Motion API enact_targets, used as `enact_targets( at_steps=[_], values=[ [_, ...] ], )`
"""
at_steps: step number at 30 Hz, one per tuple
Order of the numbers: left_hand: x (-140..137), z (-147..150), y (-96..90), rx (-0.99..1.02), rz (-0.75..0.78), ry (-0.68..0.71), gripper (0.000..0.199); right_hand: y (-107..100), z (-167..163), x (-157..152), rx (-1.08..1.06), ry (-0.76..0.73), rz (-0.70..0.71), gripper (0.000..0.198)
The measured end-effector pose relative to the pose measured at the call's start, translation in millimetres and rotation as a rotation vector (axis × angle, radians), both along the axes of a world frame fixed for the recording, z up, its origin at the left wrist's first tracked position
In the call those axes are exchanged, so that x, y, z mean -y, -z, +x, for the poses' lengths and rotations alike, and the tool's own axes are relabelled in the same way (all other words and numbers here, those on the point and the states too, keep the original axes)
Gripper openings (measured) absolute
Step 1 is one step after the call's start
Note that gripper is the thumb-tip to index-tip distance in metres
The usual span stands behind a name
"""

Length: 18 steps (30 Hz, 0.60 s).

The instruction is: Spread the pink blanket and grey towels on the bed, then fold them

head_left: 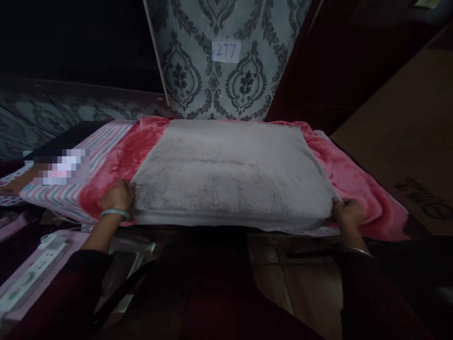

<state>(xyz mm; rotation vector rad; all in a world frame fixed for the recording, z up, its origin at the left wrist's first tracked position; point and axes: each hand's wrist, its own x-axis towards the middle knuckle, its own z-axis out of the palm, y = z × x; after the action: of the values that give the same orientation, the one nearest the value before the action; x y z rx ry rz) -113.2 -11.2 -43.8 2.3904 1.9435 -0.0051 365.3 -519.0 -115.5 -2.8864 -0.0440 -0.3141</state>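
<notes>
A dim room, with damask-patterned wallpaper [215, 106] behind a narrow surface hidden under layers of fabric. A dark, flat screen [78, 42] stands at the upper left, and a dark red panel [339, 71] rises at the right. A gray cloth [226, 165] lies spread nearly flat across the middle, its nap darker and rougher toward me. It sits on a pink-red blanket [120, 156], which shows as a margin on both sides; striped fabric [111, 134] extends beyond that at left.

My left grip [118, 196], below a pale green bracelet [115, 213], is closed on the cloth's near left corner. My right grip [348, 212], below a thin bangle [357, 251], pinches the near right corner. The near edge runs between them at the front of the surface, with open space below it down to the floor [307, 288]. The far edge lies near the wall, leaving little room there.

A white paper [226, 50] on the wallpaper reads "277" in blue handwriting. At right, close to the blanket, a cardboard box [406, 132] carries dark, upside-down print that I cannot make out. A white power strip [33, 271] lies at lower left.
</notes>
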Motion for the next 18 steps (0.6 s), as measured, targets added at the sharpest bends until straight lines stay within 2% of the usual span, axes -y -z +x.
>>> enact_targets(
  at_steps=[3, 5, 7, 8, 10, 11, 13, 15, 16, 18],
  values=[
    [-0.5, -1.4, -8.3, -0.007, 0.019, 0.028, 0.049, -4.2, -4.3, -13.4, -0.020, 0.119, 0.078, 0.045],
    [5.0, 11.3, -12.6, -0.005, 0.145, 0.115, 0.050, -9.8, -17.4, -41.8, 0.080, 0.052, 0.095, 0.049],
    [20.2, 41.7, -12.7, 0.028, 0.258, 0.329, 0.054, -14.9, -42.8, -88.1, 0.192, -0.194, 0.067, 0.054],
    [31.8, 63.1, -10.7, 0.059, 0.256, 0.498, 0.054, -16.8, -60.0, -116.5, 0.198, -0.352, 0.045, 0.054],
    [60.1, 112.4, -2.8, 0.125, 0.189, 0.775, 0.055, -19.4, -98.7, -176.3, 0.120, -0.645, -0.035, 0.052],
    [74.5, 136.6, 2.5, 0.129, 0.137, 0.902, 0.057, -20.3, -117.2, -203.8, 0.077, -0.747, -0.074, 0.053],
    [96.5, 174.8, 14.0, 0.106, 0.047, 1.051, 0.060, -21.2, -143.8, -244.3, 0.014, -0.962, -0.145, 0.054],
    [101.6, 190.4, 23.1, 0.053, -0.041, 1.078, 0.063, -20.5, -147.5, -256.4, -0.033, -1.051, -0.209, 0.054],
    [96.3, 188.4, 25.6, 0.028, -0.067, 1.046, 0.064, -19.1, -139.5, -250.4, -0.053, -1.034, -0.238, 0.054],
    [71.6, 167.4, 25.5, 0.008, -0.060, 0.917, 0.062, -13.9, -107.4, -216.3, -0.086, -0.888, -0.280, 0.056]
  ],
)
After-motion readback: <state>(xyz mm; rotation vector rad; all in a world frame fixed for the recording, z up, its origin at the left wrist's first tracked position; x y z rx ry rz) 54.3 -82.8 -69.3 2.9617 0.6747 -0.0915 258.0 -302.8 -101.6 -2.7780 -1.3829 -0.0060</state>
